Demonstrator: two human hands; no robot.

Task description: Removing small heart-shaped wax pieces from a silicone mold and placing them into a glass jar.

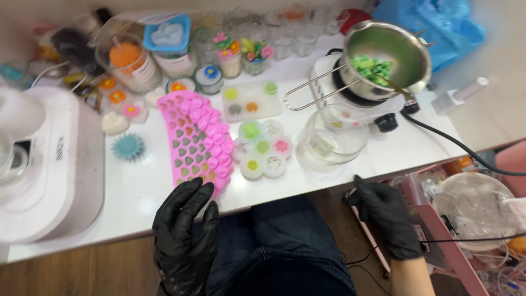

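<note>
My left hand (183, 233), in a black glove, hangs just below the white table's front edge (137, 192) with fingers spread. Its fingertips nearly touch the near end of a pink silicone mould (197, 140) full of small heart cavities. My right hand (386, 216), also gloved in black, is lower right, off the table edge, fingers loosely curled and holding nothing. Right of the pink mould lies a clear flower-shaped mould (264, 149) with green, pink and yellow pieces.
A metal pot (392, 55) with green wax bits sits on a small hotplate (350, 96), its wire handle pointing left. A glass beaker (334, 137) stands in front. A white machine (49, 164) fills the left. Jars and candles (131, 63) line the back. A black cable (460, 145) trails right.
</note>
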